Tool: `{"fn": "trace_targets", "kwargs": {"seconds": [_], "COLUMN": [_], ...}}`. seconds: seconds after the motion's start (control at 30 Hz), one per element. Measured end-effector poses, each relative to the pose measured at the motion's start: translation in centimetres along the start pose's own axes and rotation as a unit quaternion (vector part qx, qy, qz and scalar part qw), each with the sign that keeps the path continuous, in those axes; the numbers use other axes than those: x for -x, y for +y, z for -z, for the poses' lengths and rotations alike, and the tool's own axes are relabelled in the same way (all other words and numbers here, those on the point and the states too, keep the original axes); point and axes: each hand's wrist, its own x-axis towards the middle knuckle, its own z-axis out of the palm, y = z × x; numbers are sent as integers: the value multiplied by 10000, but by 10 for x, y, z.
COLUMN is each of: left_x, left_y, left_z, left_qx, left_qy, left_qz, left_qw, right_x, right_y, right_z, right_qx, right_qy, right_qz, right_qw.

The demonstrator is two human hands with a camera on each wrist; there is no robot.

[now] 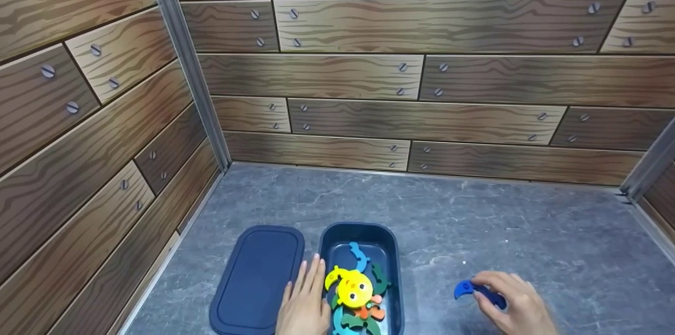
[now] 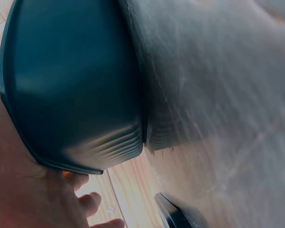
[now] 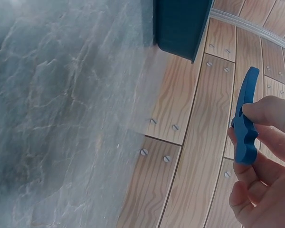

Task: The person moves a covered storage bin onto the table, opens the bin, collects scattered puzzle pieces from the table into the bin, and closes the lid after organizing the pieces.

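In the head view, a dark blue box (image 1: 399,277) stands on the grey surface with several colourful toy pieces inside. A round yellow piece with eyes (image 1: 354,288) lies on top of green, blue and orange ones. My left hand (image 1: 305,300) lies along the box's left side, fingers straight, fingertips at the rim. Off to the right of the box, my right hand (image 1: 519,300) pinches a blue curved toy piece (image 1: 464,289) between thumb and fingers. The right wrist view shows this blue piece (image 3: 246,137) upright, its notched edge visible; its lower middle is gripped.
A dark blue lid (image 1: 258,277) lies flat to the left of the box, beside my left hand. Wood-patterned walls (image 1: 348,76) with metal corner strips (image 1: 184,55) bound the grey marbled surface (image 1: 422,219) at the back and sides.
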Motion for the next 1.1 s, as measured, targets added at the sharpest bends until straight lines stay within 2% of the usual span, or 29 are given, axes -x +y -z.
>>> {"fn": "trace_targets", "kwargs": {"seconds": [0.23,0.9,1.0,1.1], "left_x": [2,1,1,0], "left_y": [1,0,0,1], "left_z": [1,0,0,0], "left_qx": [14,13,36,41], "left_qy": [15,-34,-29,-33], "left_qz": [-14,-12,0,3], "left_qw": [10000,10000,10000,10000], "right_x": [-6,-23,-25,-28], "right_y": [-7,-28,-30,-31], "right_z": [-4,-17,-20,-23], "right_qx": [136,16,-35,-102], "right_qy": [-48,-405,-416,-323], "right_qz": [-75,-1085,-1064,-848], "right_qw": [9999,9933,9935,9958]}}
